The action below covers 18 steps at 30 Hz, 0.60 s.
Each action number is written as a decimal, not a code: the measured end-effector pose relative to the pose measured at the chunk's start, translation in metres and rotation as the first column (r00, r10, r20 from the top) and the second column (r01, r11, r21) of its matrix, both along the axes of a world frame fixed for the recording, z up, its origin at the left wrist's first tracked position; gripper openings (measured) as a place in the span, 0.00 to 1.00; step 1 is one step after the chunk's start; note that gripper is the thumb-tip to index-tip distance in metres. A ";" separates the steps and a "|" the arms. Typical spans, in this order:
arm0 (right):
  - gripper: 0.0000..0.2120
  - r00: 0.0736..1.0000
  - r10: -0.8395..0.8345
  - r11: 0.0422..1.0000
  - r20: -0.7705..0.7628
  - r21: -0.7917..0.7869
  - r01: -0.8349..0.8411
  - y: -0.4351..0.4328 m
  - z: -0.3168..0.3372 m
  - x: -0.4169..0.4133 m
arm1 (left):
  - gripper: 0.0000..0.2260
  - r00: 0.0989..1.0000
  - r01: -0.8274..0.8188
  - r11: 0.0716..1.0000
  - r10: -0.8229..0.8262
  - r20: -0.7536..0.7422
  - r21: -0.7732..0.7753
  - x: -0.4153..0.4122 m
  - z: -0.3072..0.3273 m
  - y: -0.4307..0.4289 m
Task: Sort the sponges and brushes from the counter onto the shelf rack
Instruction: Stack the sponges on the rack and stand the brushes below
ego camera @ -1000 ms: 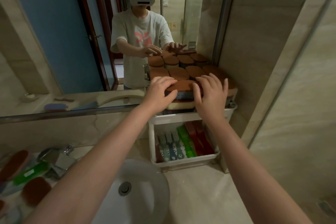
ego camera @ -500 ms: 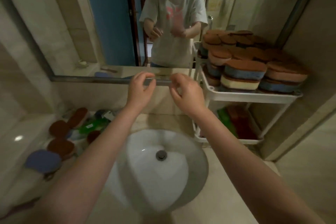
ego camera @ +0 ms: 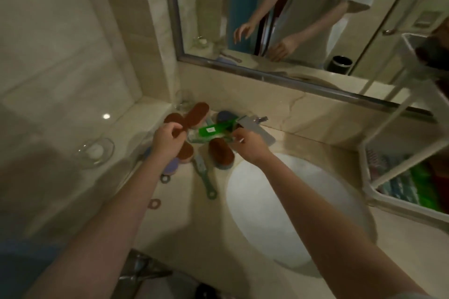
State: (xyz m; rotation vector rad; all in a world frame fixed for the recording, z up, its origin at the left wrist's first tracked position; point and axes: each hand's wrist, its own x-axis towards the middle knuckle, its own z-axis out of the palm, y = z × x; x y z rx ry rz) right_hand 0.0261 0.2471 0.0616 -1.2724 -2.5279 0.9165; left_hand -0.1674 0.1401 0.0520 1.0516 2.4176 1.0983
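Shelf rack (ego camera: 398,203) cut off by the right edge, its contents blurred, sponge (ego camera: 186,152) partly hidden beneath left hand (ego camera: 167,139)

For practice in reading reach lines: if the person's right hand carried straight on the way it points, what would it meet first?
Most likely the green packaged brush, lying just beyond the right hand; blur hides whether it already touches the wrapper.

Head cam, close, tilted down-left over counter (ego camera: 194,233).

Brown-topped sponges (ego camera: 198,114), green-handled brush (ego camera: 205,178), clustered together
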 end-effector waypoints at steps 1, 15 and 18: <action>0.12 0.998 0.033 0.999 0.052 -0.014 -0.033 0.000 -0.012 -0.010 | 0.12 1.000 -0.016 0.999 0.017 0.008 -0.049 -0.010 -0.008 -0.008; 0.23 0.922 -0.047 0.996 0.384 0.089 0.014 0.011 -0.111 -0.077 | 0.47 0.843 0.295 0.620 -0.527 -0.107 -0.727 -0.085 -0.075 -0.025; 0.23 0.931 -0.112 0.991 0.347 0.105 0.080 0.011 -0.118 -0.083 | 0.51 0.812 0.310 0.541 -0.578 -0.078 -0.782 -0.088 -0.082 -0.017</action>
